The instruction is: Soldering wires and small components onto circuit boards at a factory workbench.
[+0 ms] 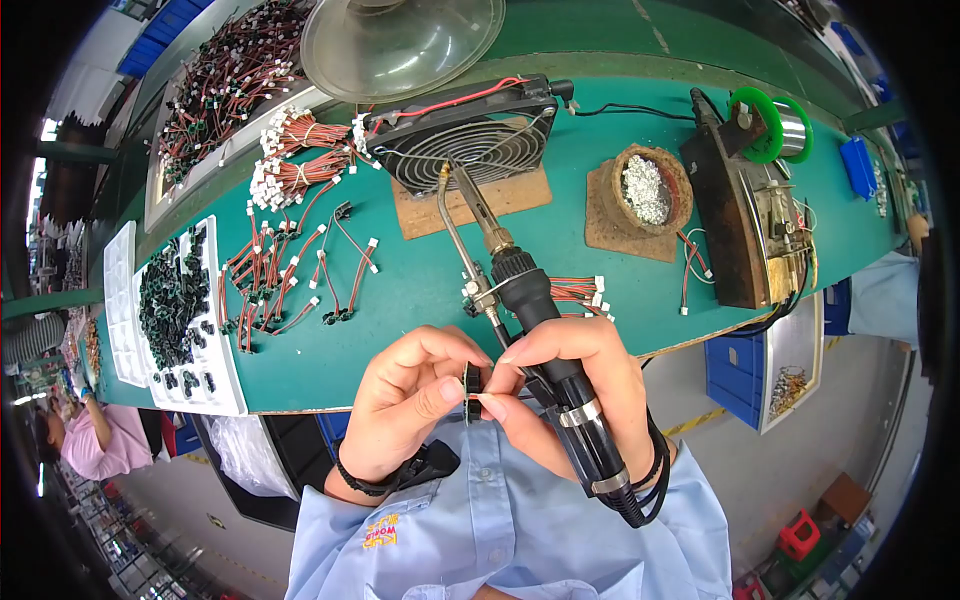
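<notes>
My left hand (405,400) pinches a small dark circuit board (472,392) with black parts on it, close to my chest at the bench's near edge. My right hand (605,375) is wrapped round a black soldering iron (527,285) with a thin metal solder feed tube clamped along its side. Its thumb and fingertip also touch the board's right side. The iron's tip points up and away, in front of a black fan (470,140). Beyond my hands, several red-and-black wire leads (578,292) with white connectors lie partly hidden behind the iron.
Left, a white tray (228,385) holds many small dark boards, beside loose wired boards (265,290) and bundled leads (300,165). Right, a round pot (678,215) holds silvery solder bits; past it stand a dark box (725,240) and a green solder spool (757,125). A co-worker (115,440) is far left.
</notes>
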Demonstrator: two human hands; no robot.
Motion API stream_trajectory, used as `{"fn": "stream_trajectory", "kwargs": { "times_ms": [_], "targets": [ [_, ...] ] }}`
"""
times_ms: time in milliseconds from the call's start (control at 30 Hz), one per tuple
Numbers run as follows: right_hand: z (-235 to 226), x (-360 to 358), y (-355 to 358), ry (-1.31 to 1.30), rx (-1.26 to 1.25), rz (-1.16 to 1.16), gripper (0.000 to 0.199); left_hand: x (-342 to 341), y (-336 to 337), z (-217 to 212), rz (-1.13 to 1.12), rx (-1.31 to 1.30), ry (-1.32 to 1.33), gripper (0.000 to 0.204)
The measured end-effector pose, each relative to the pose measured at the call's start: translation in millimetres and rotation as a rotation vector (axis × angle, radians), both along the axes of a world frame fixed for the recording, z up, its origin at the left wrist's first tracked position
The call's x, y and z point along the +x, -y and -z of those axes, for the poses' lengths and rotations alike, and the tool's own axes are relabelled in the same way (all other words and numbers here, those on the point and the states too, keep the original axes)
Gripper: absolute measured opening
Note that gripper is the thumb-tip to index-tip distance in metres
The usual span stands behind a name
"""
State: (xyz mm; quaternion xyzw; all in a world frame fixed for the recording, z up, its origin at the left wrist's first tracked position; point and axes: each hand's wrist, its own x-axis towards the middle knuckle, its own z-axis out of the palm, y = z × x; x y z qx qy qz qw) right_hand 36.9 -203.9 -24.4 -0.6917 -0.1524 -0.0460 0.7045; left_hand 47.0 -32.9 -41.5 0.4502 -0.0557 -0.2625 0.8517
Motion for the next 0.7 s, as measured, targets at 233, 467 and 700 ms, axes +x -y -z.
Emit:
{"fn": "stream_trajectory", "kwargs": {
  "times_ms": [233,467,700],
  "targets": [
    [1,0,2,-0.05,0.026,-0.017,0.038,0,0,0,-0.003,-0.045,-0.007,0.017],
    [0,2,9,-0.022,-0.052,-0.05,0.04,9,-8,-2,0.103,-0.041,-0.022,0.015],
    [5,-4,10,0.02,-0.147,0.021,0.044,10,-3,-7,0.084,0.045,0.048,0.015]
  ]
}}
